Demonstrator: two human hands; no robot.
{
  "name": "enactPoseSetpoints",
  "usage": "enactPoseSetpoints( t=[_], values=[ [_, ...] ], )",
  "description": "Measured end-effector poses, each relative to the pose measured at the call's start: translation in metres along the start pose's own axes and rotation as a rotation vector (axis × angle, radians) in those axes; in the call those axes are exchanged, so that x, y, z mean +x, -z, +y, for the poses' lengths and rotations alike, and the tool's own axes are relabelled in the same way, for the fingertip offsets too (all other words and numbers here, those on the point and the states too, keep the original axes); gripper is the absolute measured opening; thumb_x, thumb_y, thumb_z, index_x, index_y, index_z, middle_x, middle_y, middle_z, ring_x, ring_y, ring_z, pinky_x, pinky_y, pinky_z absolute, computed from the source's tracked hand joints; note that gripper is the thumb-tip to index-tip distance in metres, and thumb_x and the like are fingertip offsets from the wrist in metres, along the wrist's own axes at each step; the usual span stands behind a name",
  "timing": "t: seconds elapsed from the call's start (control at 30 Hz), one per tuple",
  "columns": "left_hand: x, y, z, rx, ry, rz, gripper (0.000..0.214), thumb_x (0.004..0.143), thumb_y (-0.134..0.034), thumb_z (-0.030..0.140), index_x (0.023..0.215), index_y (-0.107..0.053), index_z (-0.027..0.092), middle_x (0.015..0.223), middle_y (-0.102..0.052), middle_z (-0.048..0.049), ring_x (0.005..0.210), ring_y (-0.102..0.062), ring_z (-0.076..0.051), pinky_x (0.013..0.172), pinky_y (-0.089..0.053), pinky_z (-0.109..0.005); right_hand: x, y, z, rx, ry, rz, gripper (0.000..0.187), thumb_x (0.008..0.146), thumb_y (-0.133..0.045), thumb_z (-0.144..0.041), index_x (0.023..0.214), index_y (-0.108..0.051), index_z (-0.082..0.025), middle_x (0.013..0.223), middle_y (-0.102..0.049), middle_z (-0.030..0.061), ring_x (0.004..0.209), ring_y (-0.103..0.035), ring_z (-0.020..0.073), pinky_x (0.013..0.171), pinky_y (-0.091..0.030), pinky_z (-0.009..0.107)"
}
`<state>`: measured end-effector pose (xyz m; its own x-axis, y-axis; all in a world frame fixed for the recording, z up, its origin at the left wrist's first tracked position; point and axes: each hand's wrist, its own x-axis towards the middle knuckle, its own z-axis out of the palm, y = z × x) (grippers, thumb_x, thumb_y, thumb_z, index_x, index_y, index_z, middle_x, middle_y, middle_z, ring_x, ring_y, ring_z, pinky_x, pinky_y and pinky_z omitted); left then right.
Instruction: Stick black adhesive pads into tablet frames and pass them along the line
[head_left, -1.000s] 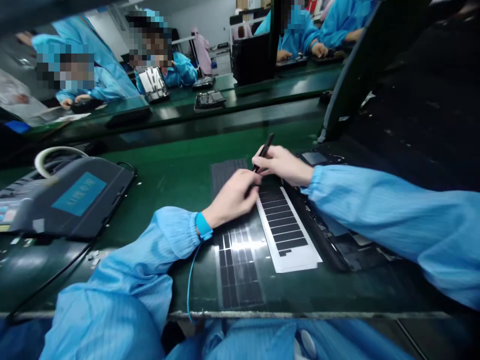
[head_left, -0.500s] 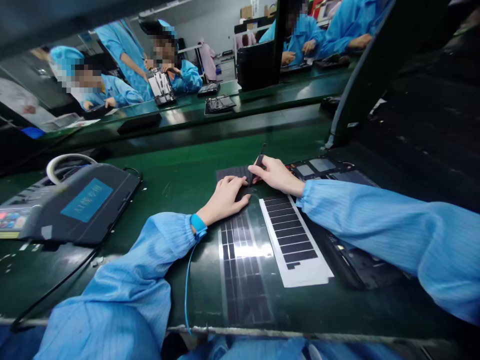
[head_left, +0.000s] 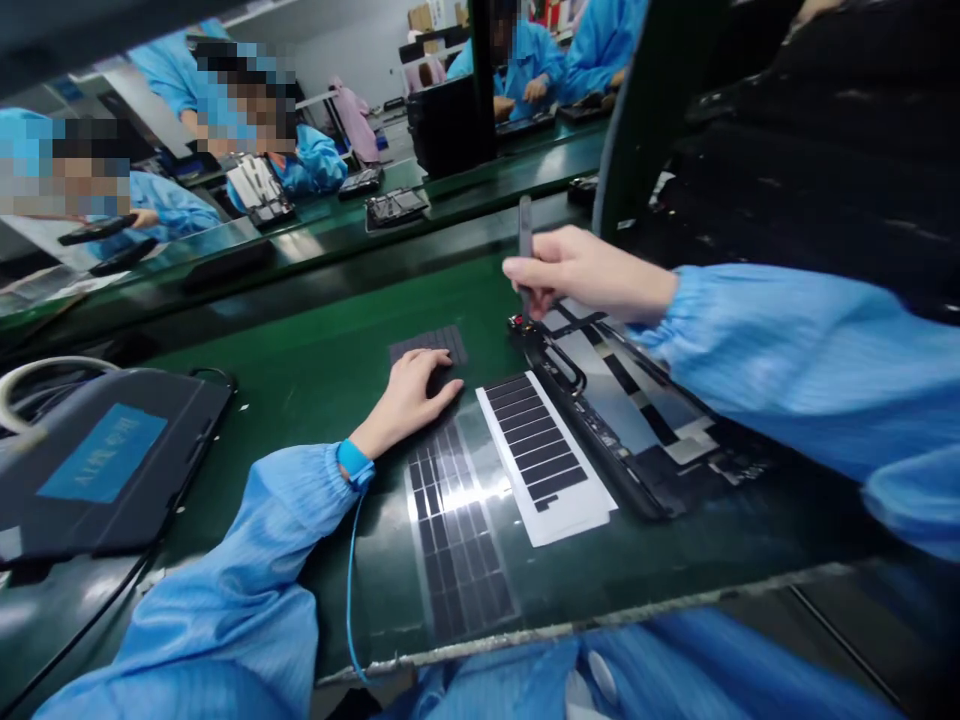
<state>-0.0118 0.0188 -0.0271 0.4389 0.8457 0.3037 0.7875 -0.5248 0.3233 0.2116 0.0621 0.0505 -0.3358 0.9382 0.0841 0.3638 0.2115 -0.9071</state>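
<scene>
My right hand [head_left: 592, 272] grips dark tweezers [head_left: 525, 225], held nearly upright. Their tip is at the far left corner of an opened electronic device [head_left: 600, 390], beside a small red part; whether it touches is unclear. My left hand [head_left: 409, 395] lies with fingers outstretched at the near edge of a small dark sheet of strips [head_left: 427, 343]. Nearer to me is a clear sheet with dark rectangles [head_left: 457, 540]. Between that and the device sits a white backing sheet [head_left: 570, 520] bearing several black strips. My right hand and sleeve cover part of the device.
A dark case with a blue label [head_left: 105, 455] stands at left, its cable trailing forward. A blue cord [head_left: 351, 590] runs from my left wristband. A dark upright post [head_left: 652, 110] rises at the right. Beyond the green bench [head_left: 315, 370], co-workers in blue handle devices.
My right hand has moved with the tweezers from the small dark sheet to the opened device's corner. My left hand stays by that sheet. The view has shifted right.
</scene>
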Motion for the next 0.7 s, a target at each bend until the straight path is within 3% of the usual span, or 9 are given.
enactPoseSetpoints(
  t=[0.13,0.27,0.43,0.7],
  values=[
    [0.0,0.0,0.044,-0.162,-0.126,0.11,0.012,0.083,-0.051,0.024,0.09,-0.045,0.017,0.112,-0.056,-0.0112,0.106,-0.052,-0.02,0.092,-0.042,-0.036,-0.04,0.012,0.024,0.027,-0.217,-0.132,0.023,0.089,-0.049,-0.022,0.067,-0.046,-0.015,0.048,-0.05,-0.0031,0.038,-0.049,0.007,0.038,-0.04,0.018],
    [-0.007,-0.018,0.081,-0.288,-0.293,0.007,0.019,0.08,-0.054,0.021,0.085,-0.036,0.019,0.12,-0.048,-0.0148,0.114,-0.046,-0.021,0.091,-0.043,-0.036,-0.048,0.003,0.054,0.04,-0.167,-0.115,0.023,0.091,-0.046,-0.024,0.069,-0.043,-0.016,0.047,-0.049,-0.005,0.033,-0.046,0.0059,0.032,-0.035,0.017],
    [-0.013,-0.035,0.083,-0.342,-0.293,-0.097,0.023,0.08,-0.054,0.021,0.086,-0.032,0.019,0.123,-0.042,-0.0172,0.116,-0.042,-0.023,0.091,-0.043,-0.039,-0.04,0.003,0.059,0.013,-0.125,-0.099,0.021,0.092,-0.043,-0.027,0.073,-0.04,-0.017,0.043,-0.049,-0.0057,0.029,-0.046,0.0076,0.029,-0.034,0.017],
    [-0.012,-0.032,0.083,-0.313,-0.326,-0.094,0.024,0.08,-0.054,0.018,0.085,-0.03,0.02,0.122,-0.044,-0.0149,0.11,-0.044,-0.023,0.087,-0.043,-0.041,-0.041,0.003,0.059,-0.01,-0.114,-0.089,0.019,0.092,-0.042,-0.028,0.076,-0.04,-0.018,0.043,-0.049,-0.0056,0.029,-0.046,0.0084,0.028,-0.034,0.018]
  ],
)
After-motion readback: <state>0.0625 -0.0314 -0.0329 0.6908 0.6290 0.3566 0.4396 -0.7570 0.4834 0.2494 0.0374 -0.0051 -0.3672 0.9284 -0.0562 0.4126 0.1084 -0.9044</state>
